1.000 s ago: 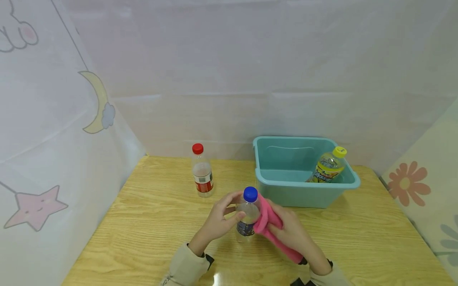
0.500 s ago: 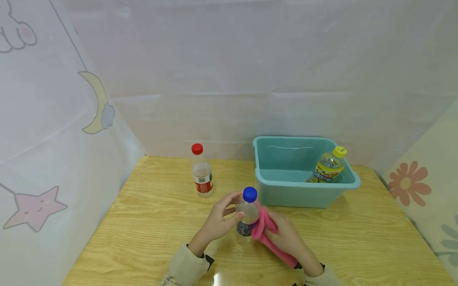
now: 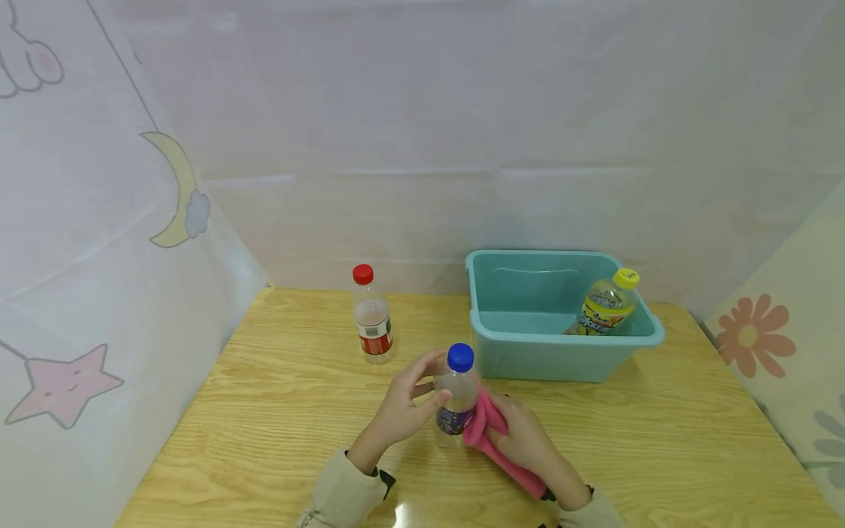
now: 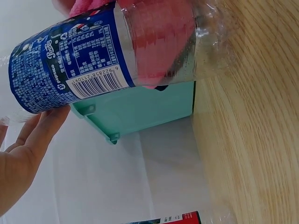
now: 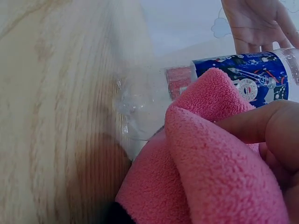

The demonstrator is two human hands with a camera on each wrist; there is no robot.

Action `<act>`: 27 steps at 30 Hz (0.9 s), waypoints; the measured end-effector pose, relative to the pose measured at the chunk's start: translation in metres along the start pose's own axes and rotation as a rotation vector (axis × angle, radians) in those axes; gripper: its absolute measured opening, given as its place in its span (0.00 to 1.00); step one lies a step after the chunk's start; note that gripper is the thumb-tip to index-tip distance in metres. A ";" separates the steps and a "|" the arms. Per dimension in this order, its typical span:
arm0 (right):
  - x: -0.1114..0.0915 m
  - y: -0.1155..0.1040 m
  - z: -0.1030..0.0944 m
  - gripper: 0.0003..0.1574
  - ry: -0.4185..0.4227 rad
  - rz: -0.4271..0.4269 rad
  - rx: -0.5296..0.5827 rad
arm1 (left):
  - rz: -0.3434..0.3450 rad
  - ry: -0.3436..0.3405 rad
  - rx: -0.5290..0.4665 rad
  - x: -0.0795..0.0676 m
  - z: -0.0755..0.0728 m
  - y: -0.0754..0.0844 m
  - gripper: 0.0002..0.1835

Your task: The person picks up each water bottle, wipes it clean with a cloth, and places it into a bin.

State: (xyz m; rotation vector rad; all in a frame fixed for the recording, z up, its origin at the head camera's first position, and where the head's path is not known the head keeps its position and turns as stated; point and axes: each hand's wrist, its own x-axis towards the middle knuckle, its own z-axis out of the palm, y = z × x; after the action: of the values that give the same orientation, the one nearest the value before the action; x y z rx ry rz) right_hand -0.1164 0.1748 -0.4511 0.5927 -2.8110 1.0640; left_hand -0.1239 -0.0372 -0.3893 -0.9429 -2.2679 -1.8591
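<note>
A clear plastic bottle [image 3: 455, 419] with a blue cap and dark blue label stands upright near the table's front. My left hand [image 3: 408, 402] holds it around the upper part, thumb on the near side and fingers behind. In my right hand [image 3: 527, 434] is a bunched pink cloth [image 3: 487, 424], pressed to the bottle's right side at label height. The left wrist view shows the printed label [image 4: 70, 60] close up, with pink cloth seen through the clear lower part. Fluffy cloth folds [image 5: 205, 144] cover part of the bottle in the right wrist view.
A teal plastic bin [image 3: 541, 359] stands behind the right hand, with a yellow-capped bottle [image 3: 604, 308] leaning inside it. Another clear bottle [image 3: 374, 330] with a red cap stands at the back left of the wooden table [image 3: 277, 411]. White printed sheets hang around the table.
My right hand has slid the pink cloth down the bottle's right side, from near the shoulder to the label. The left hand and bottle stay in place.
</note>
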 end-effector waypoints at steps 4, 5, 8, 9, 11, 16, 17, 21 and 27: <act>0.000 0.001 0.002 0.33 -0.016 0.008 -0.032 | -0.005 0.002 0.000 0.000 0.000 0.000 0.24; 0.000 0.002 0.002 0.33 -0.017 0.005 -0.043 | -0.009 0.002 0.000 0.000 0.000 0.000 0.24; 0.000 0.002 0.004 0.32 -0.025 -0.002 -0.066 | -0.014 0.004 -0.003 0.000 0.000 0.000 0.23; 0.000 0.002 0.004 0.33 -0.028 -0.003 -0.075 | -0.014 0.006 -0.004 0.000 0.001 0.000 0.23; 0.000 0.002 0.006 0.34 -0.034 0.004 -0.086 | -0.017 0.008 -0.004 0.000 0.001 0.001 0.23; -0.001 0.002 0.011 0.37 -0.038 0.014 -0.106 | -0.039 0.012 -0.001 0.000 0.000 0.003 0.25; -0.001 0.002 0.012 0.37 -0.039 0.013 -0.116 | -0.051 0.011 0.005 0.000 -0.001 0.003 0.25; -0.002 0.002 0.014 0.36 -0.053 0.000 -0.141 | -0.094 0.010 0.031 0.000 -0.002 0.003 0.29; -0.003 0.005 0.012 0.34 -0.063 0.024 -0.083 | -0.080 0.031 0.051 0.000 -0.001 0.001 0.29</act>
State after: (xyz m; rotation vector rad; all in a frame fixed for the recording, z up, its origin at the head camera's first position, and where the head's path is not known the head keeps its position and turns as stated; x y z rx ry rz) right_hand -0.1151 0.1712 -0.4633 0.5962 -2.9065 0.9428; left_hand -0.1237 -0.0384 -0.3884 -0.8224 -2.3552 -1.8232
